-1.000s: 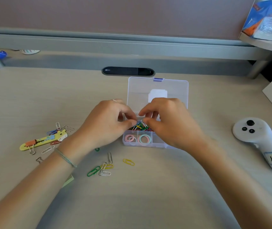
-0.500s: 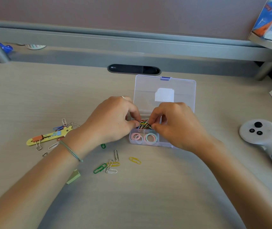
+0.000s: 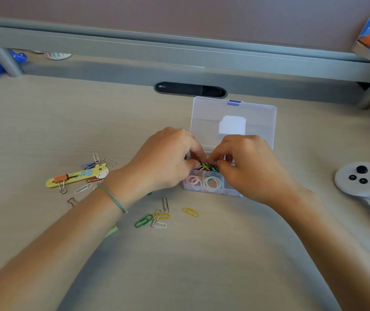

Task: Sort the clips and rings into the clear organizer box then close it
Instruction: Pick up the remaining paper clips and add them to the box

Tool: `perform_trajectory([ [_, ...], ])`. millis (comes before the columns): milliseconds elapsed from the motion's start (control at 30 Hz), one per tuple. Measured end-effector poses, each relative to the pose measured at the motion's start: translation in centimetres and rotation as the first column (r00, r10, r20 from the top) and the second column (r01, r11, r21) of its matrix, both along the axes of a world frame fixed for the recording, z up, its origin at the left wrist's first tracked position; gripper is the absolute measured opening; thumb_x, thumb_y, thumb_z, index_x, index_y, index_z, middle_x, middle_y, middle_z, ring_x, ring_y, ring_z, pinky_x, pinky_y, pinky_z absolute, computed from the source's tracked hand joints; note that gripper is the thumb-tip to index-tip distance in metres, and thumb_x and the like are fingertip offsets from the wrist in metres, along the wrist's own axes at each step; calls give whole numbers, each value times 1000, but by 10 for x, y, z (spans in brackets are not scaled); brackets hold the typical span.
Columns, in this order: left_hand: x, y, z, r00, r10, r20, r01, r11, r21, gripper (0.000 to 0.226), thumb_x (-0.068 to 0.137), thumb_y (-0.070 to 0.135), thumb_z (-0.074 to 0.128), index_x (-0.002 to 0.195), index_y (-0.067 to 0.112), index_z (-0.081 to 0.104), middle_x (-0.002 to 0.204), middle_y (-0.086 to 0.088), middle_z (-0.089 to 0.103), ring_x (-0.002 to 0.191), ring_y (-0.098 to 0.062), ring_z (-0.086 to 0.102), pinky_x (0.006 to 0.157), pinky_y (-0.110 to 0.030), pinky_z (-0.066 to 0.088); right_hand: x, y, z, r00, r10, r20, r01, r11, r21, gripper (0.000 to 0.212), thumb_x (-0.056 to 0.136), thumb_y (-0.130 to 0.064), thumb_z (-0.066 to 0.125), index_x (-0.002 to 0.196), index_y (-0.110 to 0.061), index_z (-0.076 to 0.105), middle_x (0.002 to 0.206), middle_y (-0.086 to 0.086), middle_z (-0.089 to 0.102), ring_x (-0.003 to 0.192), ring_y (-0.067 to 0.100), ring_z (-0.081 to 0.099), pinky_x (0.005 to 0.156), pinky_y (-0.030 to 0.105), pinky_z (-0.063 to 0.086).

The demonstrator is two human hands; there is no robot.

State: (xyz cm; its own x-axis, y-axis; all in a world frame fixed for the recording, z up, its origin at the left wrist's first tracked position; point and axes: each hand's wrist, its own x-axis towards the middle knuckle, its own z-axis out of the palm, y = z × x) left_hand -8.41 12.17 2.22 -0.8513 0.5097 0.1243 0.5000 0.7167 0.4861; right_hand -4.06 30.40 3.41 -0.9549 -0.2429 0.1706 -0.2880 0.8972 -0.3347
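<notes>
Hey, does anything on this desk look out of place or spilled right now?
Yes: loose paper clips lie scattered on the desk outside the open organizer box, more beside the giraffe ruler. Nothing looks damaged.

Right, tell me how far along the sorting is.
Done: rings sit in the organizer box's front compartments. In hand: left hand and right hand pinch a bundle of coloured clips over a rear compartment. Left: loose paper clips and binder clips on the desk, then shutting the lid.
</notes>
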Motion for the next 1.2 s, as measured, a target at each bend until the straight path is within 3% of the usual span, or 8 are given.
perform_trajectory([
  [267,37,-36,24,999,29,-38,-31,998,-53,21,82,21,73,98,35,75,85,16,69,79,-11,64,75,-36,54,36,-28,27,987,2,162,0,1000,-15,23,79,-14,64,88,-31,77,70,-17,64,72,5,62,61,14,46],
  [400,70,-70,15,995,90,35,-82,979,-184,16,83,35,77,98,32,75,81,20,68,81,-3,62,78,-31,52,57,-49,3,990,46,136,-59,994,94,14,80,-24,65,91,-24,74,91,-5,72,90,20,66,77,34,54],
  [533,83,-84,12,991,125,46,-113,972,-203,17,85,34,76,102,30,74,83,18,69,84,-5,62,78,-32,52,67,-61,-15,997,67,41,-74,971,226,12,80,-12,61,88,-16,70,90,4,65,83,32,63,66,37,51],
  [633,87,-80,10,994,109,29,-98,960,-263,23,86,42,75,106,30,71,91,15,67,90,-11,60,77,-30,50,73,-73,-10,993,113,20,-111,896,429,22,50,1,73,62,-14,62,64,9,56,50,32,54,46,28,25],
  [833,89,-68,6,995,96,3,-88,921,-379,21,88,44,71,99,26,69,96,2,66,94,-26,62,78,-37,53,71,-76,1,976,203,-76,-144,871,469,56,23,5,76,49,-19,32,43,9,48,32,28,44,52,21,-7],
  [967,91,-65,5,996,60,-69,-84,893,-441,10,91,21,62,97,24,69,98,-1,66,95,-30,62,75,-36,51,73,-73,-3,975,207,-84,-135,844,518,42,23,1,80,44,-15,47,43,7,48,34,27,46,50,22,-2],
  [1100,96,-65,5,994,9,-106,-60,869,-490,18,90,12,55,100,23,65,99,-2,64,94,-31,62,71,-37,50,65,-66,-7,972,220,-86,-157,876,456,51,32,-1,78,52,-16,33,46,8,48,34,30,44,47,18,-1],
  [1200,95,-69,6,998,11,-65,-38,907,-419,27,88,8,54,104,27,64,96,2,63,93,-28,62,71,-37,51,56,-60,-13,991,115,-75,-85,944,320,10,61,-10,68,67,-15,61,66,4,66,59,31,57,45,30,42],
])
